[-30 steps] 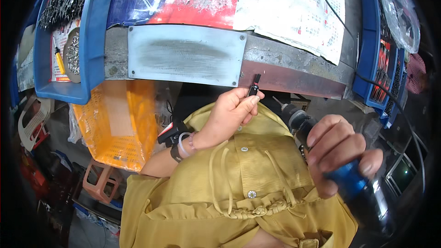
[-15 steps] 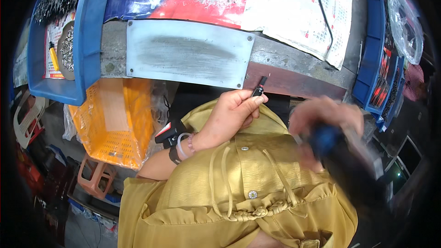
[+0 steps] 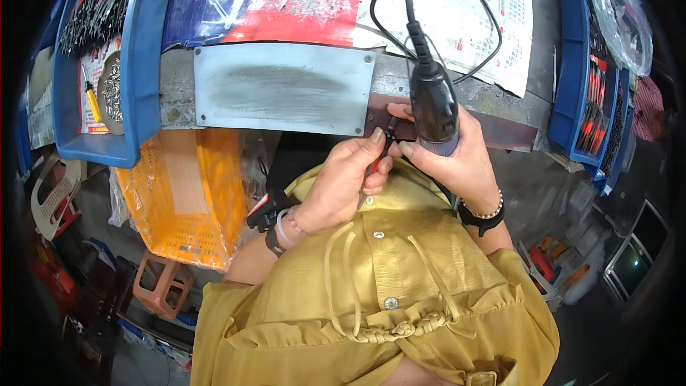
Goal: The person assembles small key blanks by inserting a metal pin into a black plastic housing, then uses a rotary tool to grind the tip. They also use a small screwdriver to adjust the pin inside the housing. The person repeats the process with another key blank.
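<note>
A small black-and-red part [image 3: 389,134] is pinched between the thumb and fingers of my left hand [image 3: 346,175], just off the bench's front edge. My right hand [image 3: 464,161] is wrapped round a black corded electric screwdriver [image 3: 434,100], held with its cord end up and away from me. The screwdriver's lower end and tip are hidden behind the right hand. Thumb and forefinger of that hand reach to the part, beside the left fingertips; whether they touch it I cannot tell.
A pale metal plate [image 3: 282,89] is fixed along the bench edge. At left, a blue bin [image 3: 143,93] holds red-and-black pieces, a yellow-handled screwdriver [image 3: 93,104] and small screws [image 3: 112,89]. An orange crate [image 3: 221,171] stands below. More blue bins [image 3: 569,78] line the right.
My right hand has brought the electric screwdriver from low at the right up to the left hand. The left hand has shifted slightly left with the small part.
</note>
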`<state>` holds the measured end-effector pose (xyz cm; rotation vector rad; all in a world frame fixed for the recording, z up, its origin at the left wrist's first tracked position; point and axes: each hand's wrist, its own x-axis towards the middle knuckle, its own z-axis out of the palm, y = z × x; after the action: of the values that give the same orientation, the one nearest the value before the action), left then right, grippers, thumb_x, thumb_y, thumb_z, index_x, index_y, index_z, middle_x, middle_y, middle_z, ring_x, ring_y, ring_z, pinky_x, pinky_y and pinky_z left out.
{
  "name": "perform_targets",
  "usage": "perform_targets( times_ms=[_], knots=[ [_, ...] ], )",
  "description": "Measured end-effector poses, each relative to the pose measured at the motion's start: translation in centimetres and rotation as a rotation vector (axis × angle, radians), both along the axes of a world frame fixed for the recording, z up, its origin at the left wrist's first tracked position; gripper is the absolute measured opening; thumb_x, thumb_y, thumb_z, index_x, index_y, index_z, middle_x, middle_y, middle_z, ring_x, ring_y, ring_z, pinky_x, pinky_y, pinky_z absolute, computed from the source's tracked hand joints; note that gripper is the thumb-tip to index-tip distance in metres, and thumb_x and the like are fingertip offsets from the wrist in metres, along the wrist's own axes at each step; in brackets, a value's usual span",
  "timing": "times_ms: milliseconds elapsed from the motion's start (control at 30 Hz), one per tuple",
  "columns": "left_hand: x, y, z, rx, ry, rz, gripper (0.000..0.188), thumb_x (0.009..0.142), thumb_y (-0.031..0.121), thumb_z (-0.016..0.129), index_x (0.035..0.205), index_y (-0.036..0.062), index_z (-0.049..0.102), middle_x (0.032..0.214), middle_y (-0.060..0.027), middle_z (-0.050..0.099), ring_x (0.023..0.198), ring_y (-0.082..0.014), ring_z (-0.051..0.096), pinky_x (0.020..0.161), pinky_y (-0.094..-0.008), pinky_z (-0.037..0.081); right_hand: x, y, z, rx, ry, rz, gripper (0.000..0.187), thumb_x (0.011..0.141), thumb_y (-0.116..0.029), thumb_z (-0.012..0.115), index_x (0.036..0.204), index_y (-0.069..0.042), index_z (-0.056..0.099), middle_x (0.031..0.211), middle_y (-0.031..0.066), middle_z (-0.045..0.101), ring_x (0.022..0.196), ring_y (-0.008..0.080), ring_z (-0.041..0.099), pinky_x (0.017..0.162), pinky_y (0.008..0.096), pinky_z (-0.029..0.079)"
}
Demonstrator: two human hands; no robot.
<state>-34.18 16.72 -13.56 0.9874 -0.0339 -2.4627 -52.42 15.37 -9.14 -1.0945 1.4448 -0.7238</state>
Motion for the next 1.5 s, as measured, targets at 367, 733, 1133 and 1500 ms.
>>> perform_targets(
  times_ms=[367,733,1133,1500],
  knots=[
    [-0.7,0.7,0.0,-0.057,-0.043,0.076,0.032,0.101,0.035,0.051,0.086,0.0062,0.054,0.073,-0.0024,0.053,0.054,-0.0065,0.041,0.049,-0.02,0.032,0.2,0.9,-0.9,-0.049,0.014,-0.038,0.041,0.072,-0.013,0.074,0.107,0.0,0.057,0.087,0.0089,0.066,0.08,0.0112,0.06,0.076,0.0292,0.049],
    [-0.7,0.9,0.6,-0.237,-0.179,0.001,0.024,0.101,0.019,0.051,0.103,-0.0019,0.061,0.071,0.0014,0.052,0.054,-0.0047,0.039,0.048,-0.0198,0.032,0.6,2.6,1.1,-0.207,-0.072,-0.196,0.047,0.08,-0.001,0.072,0.12,0.0,0.047,0.095,0.0083,0.065,0.081,0.0153,0.062,0.075,0.0289,0.051],
    [0.5,-0.5,0.8,-0.217,-0.153,-0.17,0.019,0.098,0.016,0.055,0.104,0.0025,0.066,0.066,0.0057,0.046,0.054,-0.0024,0.036,0.048,-0.0185,0.028,1.4,-0.4,6.5,-0.95,-0.461,0.246,0.049,0.078,-0.012,0.08,0.111,-0.011,0.045,0.078,0.0086,0.063,0.064,0.0228,0.064,0.06,0.0358,0.055],
    [0.2,-0.8,1.0,-0.194,-0.18,-0.156,0.028,0.097,0.02,0.057,0.074,0.0037,0.055,0.058,0.0068,0.044,0.048,-0.0005,0.034,0.043,-0.0194,0.027,1.8,-1.3,5.0,-0.89,-0.395,0.357,0.053,0.083,-0.021,0.077,0.12,-0.013,0.04,0.081,0.0037,0.062,0.064,0.0172,0.065,0.059,0.0307,0.054]
  ],
)
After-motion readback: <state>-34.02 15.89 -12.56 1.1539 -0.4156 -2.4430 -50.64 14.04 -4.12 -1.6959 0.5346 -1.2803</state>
